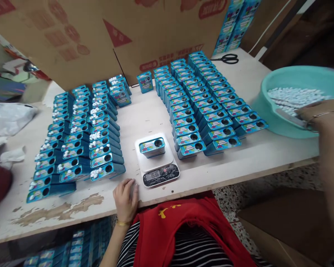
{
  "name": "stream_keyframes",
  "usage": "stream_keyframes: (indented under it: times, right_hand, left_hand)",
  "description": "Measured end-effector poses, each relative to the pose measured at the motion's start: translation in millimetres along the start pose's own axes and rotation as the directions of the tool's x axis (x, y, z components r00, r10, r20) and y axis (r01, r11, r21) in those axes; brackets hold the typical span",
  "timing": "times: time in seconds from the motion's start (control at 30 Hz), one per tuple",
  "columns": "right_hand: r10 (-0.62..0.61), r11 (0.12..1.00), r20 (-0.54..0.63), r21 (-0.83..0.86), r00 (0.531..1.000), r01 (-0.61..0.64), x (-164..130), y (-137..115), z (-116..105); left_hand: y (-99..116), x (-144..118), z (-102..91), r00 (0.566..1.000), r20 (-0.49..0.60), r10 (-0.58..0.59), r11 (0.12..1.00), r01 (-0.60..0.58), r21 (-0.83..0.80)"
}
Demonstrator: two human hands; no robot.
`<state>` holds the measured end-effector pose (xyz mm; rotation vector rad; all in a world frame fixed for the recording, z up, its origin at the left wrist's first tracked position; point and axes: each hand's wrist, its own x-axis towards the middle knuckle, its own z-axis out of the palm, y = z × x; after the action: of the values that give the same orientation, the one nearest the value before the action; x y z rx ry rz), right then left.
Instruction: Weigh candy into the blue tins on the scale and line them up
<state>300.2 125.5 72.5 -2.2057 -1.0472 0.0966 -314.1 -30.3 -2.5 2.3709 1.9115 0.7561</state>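
My left hand (125, 200) rests at the table's front edge with its fingers curled in and nothing visible in them. Just beyond it, a white digital scale (140, 157) carries one blue candy tin (153, 150) with a round hole in its top. At the right, my right hand (320, 111) reaches into a turquoise basin (267, 107) of small white candies (297, 94). Its fingers are closed on a metal scoop (291, 118), whose front part lies among the candies. The hand is partly blurred.
Rows of blue tins (187, 129) stand right of the scale. More tins (101, 159) at the left have white candies on top. Black scissors (229, 58) lie at the back near stacked blue packs (228, 27). A large cardboard box (89, 44) walls off the back.
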Motion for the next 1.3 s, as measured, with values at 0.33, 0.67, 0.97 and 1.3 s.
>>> stream_keyframes:
  times: [0.33, 0.67, 0.97, 1.3]
  right_hand:
    - [-0.408, 0.685, 0.282, 0.723, 0.868, 0.087, -175.0, -199.6, 15.8]
    - [-0.718, 0.691, 0.529, 0.62, 0.453, 0.371, -248.1, -259.4, 70.3]
    - [-0.79, 0.611, 0.424, 0.609, 0.443, 0.506, -253.0, -260.0, 62.2]
    - [-0.288, 0.522, 0.828, 0.557, 0.482, -0.646, -291.8, -195.0, 34.0]
  left_hand:
    - [-3.6, -2.2, -0.1, 1.0, 0.005, 0.011, 1.0, -0.011, 0.02]
    - [-6.0, -5.1, -1.4, 1.0, -0.009, 0.014, 1.0, -0.014, -0.019]
    - [-4.3, -4.6, -0.9, 1.0, 0.015, -0.016, 0.999, 0.016, -0.039]
    - [-1.3, -4.4, 0.1, 0.998, 0.035, -0.048, 0.997, 0.05, -0.058]
